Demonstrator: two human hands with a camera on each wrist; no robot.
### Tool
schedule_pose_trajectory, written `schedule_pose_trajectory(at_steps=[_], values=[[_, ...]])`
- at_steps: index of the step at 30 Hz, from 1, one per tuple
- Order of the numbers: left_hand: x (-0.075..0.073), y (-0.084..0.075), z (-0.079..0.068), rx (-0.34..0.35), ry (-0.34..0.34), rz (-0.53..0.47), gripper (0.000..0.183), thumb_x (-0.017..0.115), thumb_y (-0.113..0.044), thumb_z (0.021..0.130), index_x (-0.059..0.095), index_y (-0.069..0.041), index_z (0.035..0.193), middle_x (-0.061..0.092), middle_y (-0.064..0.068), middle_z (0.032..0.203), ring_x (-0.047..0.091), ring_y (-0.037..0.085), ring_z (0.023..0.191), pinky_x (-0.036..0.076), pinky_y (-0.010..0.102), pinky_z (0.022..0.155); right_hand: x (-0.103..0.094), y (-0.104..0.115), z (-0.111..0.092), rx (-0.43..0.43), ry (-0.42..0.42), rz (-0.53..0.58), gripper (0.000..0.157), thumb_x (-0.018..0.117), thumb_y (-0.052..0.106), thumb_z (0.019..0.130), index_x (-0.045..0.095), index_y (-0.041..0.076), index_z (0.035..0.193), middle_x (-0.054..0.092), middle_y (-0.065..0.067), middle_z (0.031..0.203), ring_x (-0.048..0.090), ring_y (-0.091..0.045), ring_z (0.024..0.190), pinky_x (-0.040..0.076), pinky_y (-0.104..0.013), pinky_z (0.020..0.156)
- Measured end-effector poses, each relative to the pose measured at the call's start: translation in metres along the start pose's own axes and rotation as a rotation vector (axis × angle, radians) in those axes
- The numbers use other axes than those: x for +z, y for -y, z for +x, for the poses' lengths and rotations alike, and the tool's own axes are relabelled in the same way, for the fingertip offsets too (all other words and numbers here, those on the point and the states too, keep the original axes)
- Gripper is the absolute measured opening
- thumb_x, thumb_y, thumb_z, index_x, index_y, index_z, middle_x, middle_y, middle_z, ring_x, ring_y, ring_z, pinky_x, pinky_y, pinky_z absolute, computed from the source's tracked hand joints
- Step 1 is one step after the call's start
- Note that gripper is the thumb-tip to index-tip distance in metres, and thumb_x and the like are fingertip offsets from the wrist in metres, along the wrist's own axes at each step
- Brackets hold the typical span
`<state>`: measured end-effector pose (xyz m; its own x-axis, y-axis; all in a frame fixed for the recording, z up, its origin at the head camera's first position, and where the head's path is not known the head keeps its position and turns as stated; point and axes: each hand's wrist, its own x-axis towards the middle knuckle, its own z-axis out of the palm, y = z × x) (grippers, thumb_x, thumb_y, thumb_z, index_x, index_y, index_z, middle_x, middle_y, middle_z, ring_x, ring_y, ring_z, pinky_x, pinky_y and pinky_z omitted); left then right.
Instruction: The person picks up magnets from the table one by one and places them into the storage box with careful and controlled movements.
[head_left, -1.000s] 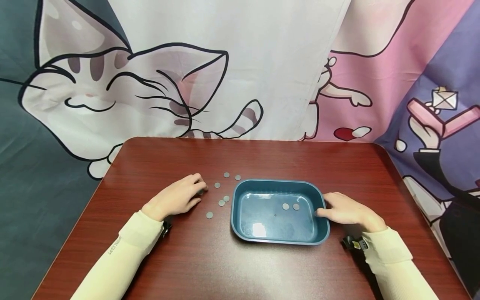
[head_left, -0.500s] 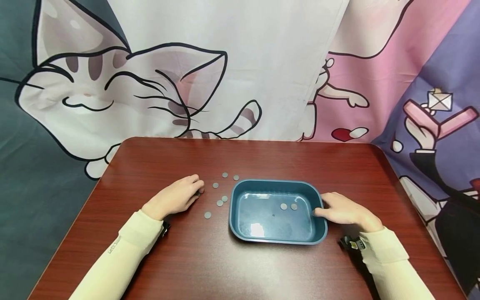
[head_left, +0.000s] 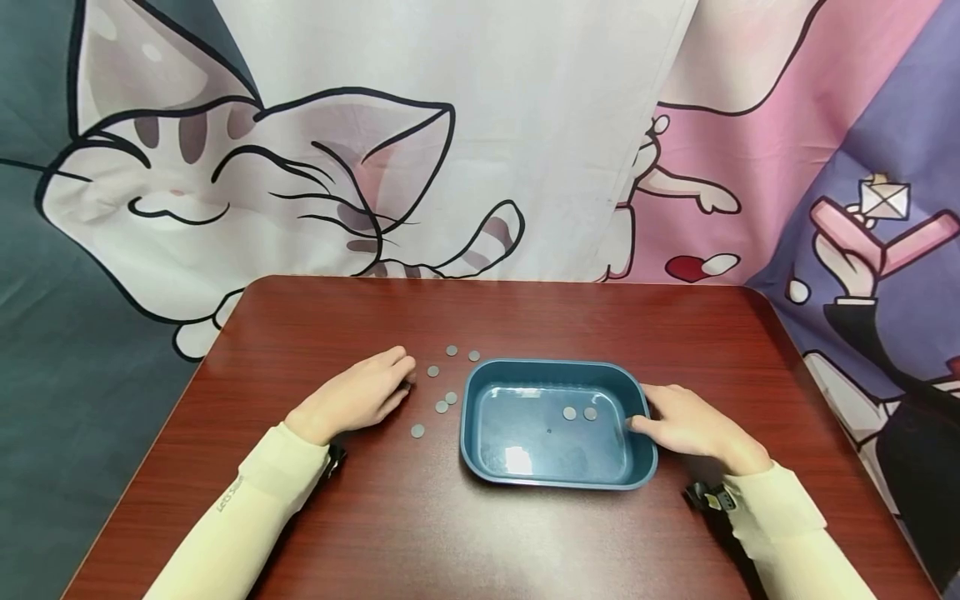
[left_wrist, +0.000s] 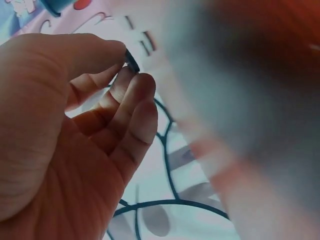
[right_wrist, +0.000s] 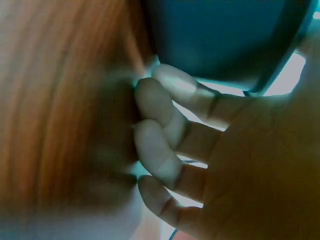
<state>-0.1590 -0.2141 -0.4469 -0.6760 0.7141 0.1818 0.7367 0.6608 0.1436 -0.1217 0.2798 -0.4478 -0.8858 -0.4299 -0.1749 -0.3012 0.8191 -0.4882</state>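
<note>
My left hand point(head_left: 358, 395) is just above the table, left of the loose coins. In the left wrist view its thumb and fingertips pinch a thin dark coin point(left_wrist: 131, 61), seen nearly edge-on. My right hand point(head_left: 693, 421) holds the right end of a blue plastic tray point(head_left: 510, 482), thumb over the rim and inside. In the right wrist view the other fingers point(right_wrist: 156, 145) bend low beside the outer wall of the tray point(right_wrist: 215, 45). Two grey coins point(head_left: 580, 413) lie flat in the tray. Several more coins point(head_left: 432, 371) are scattered between the left hand and the tray.
A reddish-brown wooden table point(head_left: 360, 517) carries everything. Behind its far edge hangs a curtain point(head_left: 555, 167) with cartoon cats. Two coins point(head_left: 446, 402) on the table lie close together, and a single coin point(head_left: 417, 431) lies nearer the front.
The left fingers have closed together on a coin at the table, and the hand has shifted slightly to the right. The right hand and the tray stay in place.
</note>
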Motion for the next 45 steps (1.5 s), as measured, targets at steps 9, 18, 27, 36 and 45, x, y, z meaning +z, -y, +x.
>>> schedule_pose_trajectory(at_steps=[9,18,27,36,45], values=[[-0.021,-0.030,0.022,0.112,-0.048,0.025,0.013,0.069,-0.007,0.092,0.059,-0.007,0.100,0.049,0.002,0.093,0.050,0.015,0.077,0.051,0.029,0.075,0.003,0.004,-0.008,-0.010,-0.080,-0.023,0.043,0.071,0.030,0.093,0.064,0.010,0.131,0.075,0.001,0.112,0.069,-0.017,0.098,0.057,-0.053,0.093],[-0.034,-0.064,0.059,0.227,-0.052,0.018,0.013,0.068,-0.006,0.092,0.060,-0.010,0.101,0.051,0.001,0.093,0.052,0.015,0.079,0.050,0.027,0.076,0.002,0.004,-0.008,-0.030,-0.091,-0.049,0.039,0.073,0.030,0.091,0.065,0.014,0.126,0.073,0.008,0.102,0.065,-0.010,0.090,0.057,-0.044,0.086],[-0.029,-0.098,0.098,0.314,0.025,0.047,0.009,0.064,-0.008,0.094,0.057,-0.012,0.095,0.049,0.001,0.088,0.050,0.016,0.072,0.046,0.026,0.070,0.000,0.007,-0.009,-0.026,-0.088,-0.029,0.030,0.075,0.026,0.089,0.066,0.018,0.117,0.065,0.016,0.087,0.058,-0.001,0.079,0.051,-0.029,0.073],[-0.021,-0.125,0.126,0.298,0.198,0.127,0.010,0.064,-0.011,0.093,0.063,-0.012,0.103,0.056,0.002,0.091,0.057,0.017,0.074,0.048,0.024,0.073,-0.001,0.009,-0.009,-0.036,-0.066,-0.027,0.037,0.074,0.025,0.090,0.065,0.014,0.123,0.069,0.011,0.095,0.061,-0.006,0.085,0.054,-0.036,0.080],[-0.012,-0.148,0.150,0.273,0.345,0.194,0.026,0.065,-0.015,0.094,0.069,-0.015,0.120,0.065,0.000,0.101,0.065,0.017,0.082,0.054,0.024,0.074,0.001,0.008,-0.008,-0.016,-0.032,-0.035,0.044,0.072,0.027,0.092,0.063,0.010,0.131,0.072,0.001,0.113,0.065,-0.017,0.102,0.054,-0.052,0.096]])
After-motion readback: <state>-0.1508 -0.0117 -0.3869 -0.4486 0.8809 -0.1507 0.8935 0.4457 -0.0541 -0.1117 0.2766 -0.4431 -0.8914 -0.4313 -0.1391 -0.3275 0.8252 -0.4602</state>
